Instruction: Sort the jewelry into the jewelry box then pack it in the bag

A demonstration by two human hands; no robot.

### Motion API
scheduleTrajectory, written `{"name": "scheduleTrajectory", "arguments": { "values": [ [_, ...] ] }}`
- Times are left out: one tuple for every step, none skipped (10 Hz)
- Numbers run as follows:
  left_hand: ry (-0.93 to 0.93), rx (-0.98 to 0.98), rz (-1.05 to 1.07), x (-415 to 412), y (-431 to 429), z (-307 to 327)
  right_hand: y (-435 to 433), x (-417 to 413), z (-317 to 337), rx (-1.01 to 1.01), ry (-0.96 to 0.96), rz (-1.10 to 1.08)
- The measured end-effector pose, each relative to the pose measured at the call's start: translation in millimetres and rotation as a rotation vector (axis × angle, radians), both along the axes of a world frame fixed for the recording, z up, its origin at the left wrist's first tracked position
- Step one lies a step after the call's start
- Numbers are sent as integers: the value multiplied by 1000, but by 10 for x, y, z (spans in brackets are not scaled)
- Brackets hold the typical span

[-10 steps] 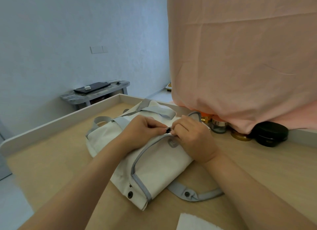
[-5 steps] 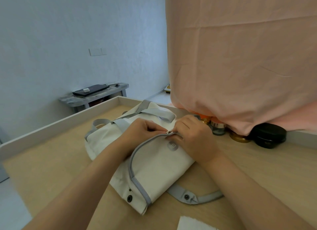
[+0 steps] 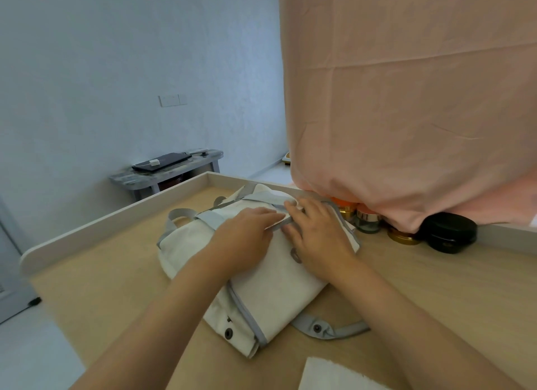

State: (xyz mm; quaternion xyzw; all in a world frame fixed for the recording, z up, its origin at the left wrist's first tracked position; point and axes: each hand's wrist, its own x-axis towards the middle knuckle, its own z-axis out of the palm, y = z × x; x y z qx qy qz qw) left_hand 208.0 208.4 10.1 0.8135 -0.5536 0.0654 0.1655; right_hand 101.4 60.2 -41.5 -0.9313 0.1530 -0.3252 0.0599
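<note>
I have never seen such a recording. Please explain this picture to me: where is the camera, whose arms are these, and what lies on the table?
There is no machine here. A person wears a wide-angle camera on the head, so it looks down at their own two bare arms. The left hand and the right hand lie on a white bag with grey trim, fingers mostly straight; whether the right thumb pinches the grey edge I cannot tell. The bag lies on a wooden table. Behind it hangs a pink cloth, with small jars and a black round case at its foot. A white sheet shows at the bottom edge. No jewelry box is visible.
</note>
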Motion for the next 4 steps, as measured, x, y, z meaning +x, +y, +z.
{"name": "scheduleTrajectory", "arguments": {
  "values": [
    [-114,97,68,-57,43,-142,18,26,-26,145,224,25],
    [-111,156,116,-86,82,-206,-1,28,27,183,325,50],
    [-92,133,123,-130,94,-191,10,-37,111,194,361,72],
    [-16,63,127,-186,124,-86,-6,-193,232,203,269,93]
  ]
}}
